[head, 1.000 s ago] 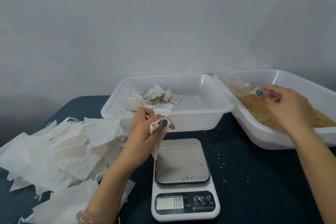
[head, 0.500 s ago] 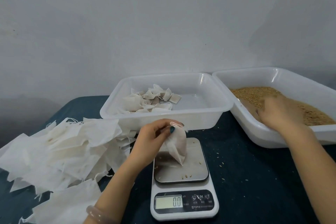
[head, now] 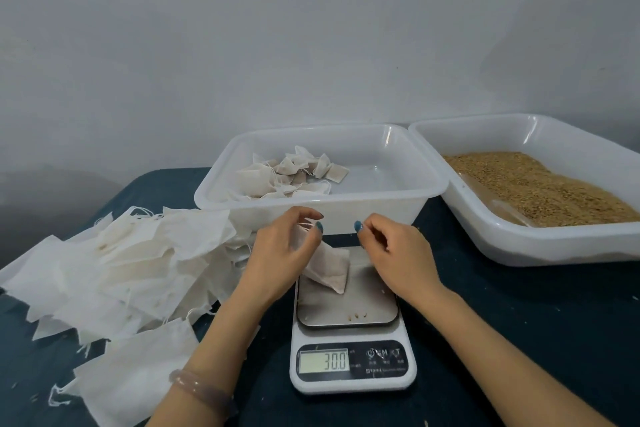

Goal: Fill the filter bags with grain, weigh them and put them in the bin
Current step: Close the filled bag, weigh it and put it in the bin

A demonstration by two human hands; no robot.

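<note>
Nearest the person, the scale (head: pixel 353 371) shows 30.0 on its display (head: pixel 324 361), with a few stray grains (head: pixel 358 315) on the front of its steel platform (head: pixel 367 302). The filled filter bag (head: pixel 329 269) lies tilted on the back of that platform, its bottom corner down and its neck pinched by the left hand (head: pixel 280 253). The right hand (head: pixel 394 253) hovers just beside the bag's mouth with its fingers curled; whether it pinches a drawstring cannot be told. The step in hand looks like the weighing. To do it well, the left hand should let the bag rest fully on the platform, since a grip on the neck can lift or press and falsify the number. The stray grains also count in the reading and are better brushed off. Once the figure settles, the mouth needs closing before any lift, or grain may spill onto the dark worktop (head: pixel 519 322). To the left lies the heap of empty bags (head: pixel 138 263). Beyond the scale stands the bin (head: pixel 346 215), where the finished bags (head: pixel 287 173) gather at the left. The bag should clear the bin's near wall, carried neck up. The grain tray (head: pixel 519 243) sits far right.
</note>
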